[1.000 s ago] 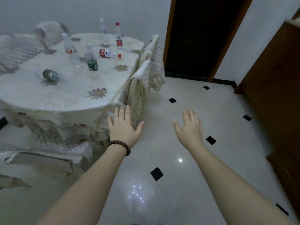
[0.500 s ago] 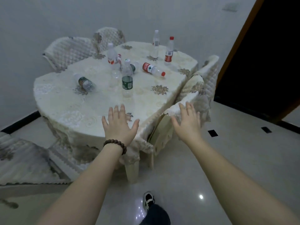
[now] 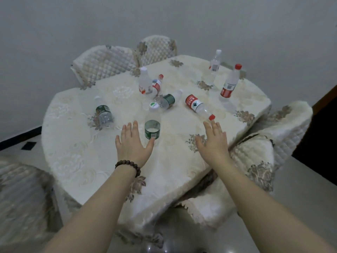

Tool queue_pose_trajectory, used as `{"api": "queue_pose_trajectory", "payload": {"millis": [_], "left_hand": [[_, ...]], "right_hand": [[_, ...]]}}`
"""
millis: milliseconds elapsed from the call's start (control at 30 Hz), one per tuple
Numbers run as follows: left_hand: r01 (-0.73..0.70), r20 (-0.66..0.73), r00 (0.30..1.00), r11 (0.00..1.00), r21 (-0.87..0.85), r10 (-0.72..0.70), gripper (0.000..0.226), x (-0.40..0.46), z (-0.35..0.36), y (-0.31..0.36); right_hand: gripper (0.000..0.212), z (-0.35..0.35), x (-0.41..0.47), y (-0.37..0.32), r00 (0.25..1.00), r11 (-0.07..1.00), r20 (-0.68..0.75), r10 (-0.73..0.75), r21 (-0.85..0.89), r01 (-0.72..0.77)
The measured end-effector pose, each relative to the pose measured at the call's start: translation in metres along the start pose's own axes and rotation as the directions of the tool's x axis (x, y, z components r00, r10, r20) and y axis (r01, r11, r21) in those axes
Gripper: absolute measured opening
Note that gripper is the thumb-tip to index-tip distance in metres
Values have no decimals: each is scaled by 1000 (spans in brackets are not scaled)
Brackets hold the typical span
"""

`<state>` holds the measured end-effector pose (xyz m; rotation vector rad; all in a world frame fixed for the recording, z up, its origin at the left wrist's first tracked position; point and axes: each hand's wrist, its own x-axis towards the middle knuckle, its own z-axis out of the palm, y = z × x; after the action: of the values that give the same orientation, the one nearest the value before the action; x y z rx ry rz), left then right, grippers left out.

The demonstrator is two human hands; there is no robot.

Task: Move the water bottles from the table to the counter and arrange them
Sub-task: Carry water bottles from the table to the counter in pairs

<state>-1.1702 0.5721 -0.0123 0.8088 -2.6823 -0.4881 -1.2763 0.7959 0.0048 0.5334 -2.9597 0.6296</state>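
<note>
Left hand [image 3: 134,145] spread flat, empty, over table [image 3: 76,157]; upright green-label bottle [image 3: 152,125] just beside its thumb. Right hand [image 3: 212,141] also splayed, empty; lying red-label bottle [image 3: 197,106] just past its fingertips, cap toward them. Other bottles farther back.

Both hands [image 3: 134,143] empty over table [image 3: 76,147] (bottles [image 3: 152,125] scattered).

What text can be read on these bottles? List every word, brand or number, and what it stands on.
No text can be read.
Lying red-label bottle: white marks and a dark emblem, blurred.
Standing red-label bottle: a white patch, too small.
Nearest green-label bottle: a pale patch low on the label, unreadable.
Other bottle labels: too small or blurred.
</note>
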Motion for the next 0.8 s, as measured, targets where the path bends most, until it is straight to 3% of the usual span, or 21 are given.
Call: {"api": "queue_pose_trajectory", "payload": {"millis": [167,267,400,600,700,800], "left_hand": [[129,-44,990,991,-29,-131,84,26,33,16],[244,-93,962,960,-137,-257,89,37,49,29],[402,-70,861,759,-513,-504,98,39,71,53],[420,-52,779,581,-697,-625,113,53,98,69],[400,-86,748,550,-733,-659,96,63,105,74],[400,-120,747,587,-704,-653,68,69,107,79]], "right_hand": [[64,19,70,22,991,994,77,-106,26,104],[63,29,110,32,972,978,128,-198,91,187],[62,35,151,45,917,934,196,-347,164,318],[62,44,195,65,833,873,275,-479,246,421],[62,53,209,74,806,853,291,-515,267,449],[60,58,224,85,788,837,295,-540,288,466]]}}
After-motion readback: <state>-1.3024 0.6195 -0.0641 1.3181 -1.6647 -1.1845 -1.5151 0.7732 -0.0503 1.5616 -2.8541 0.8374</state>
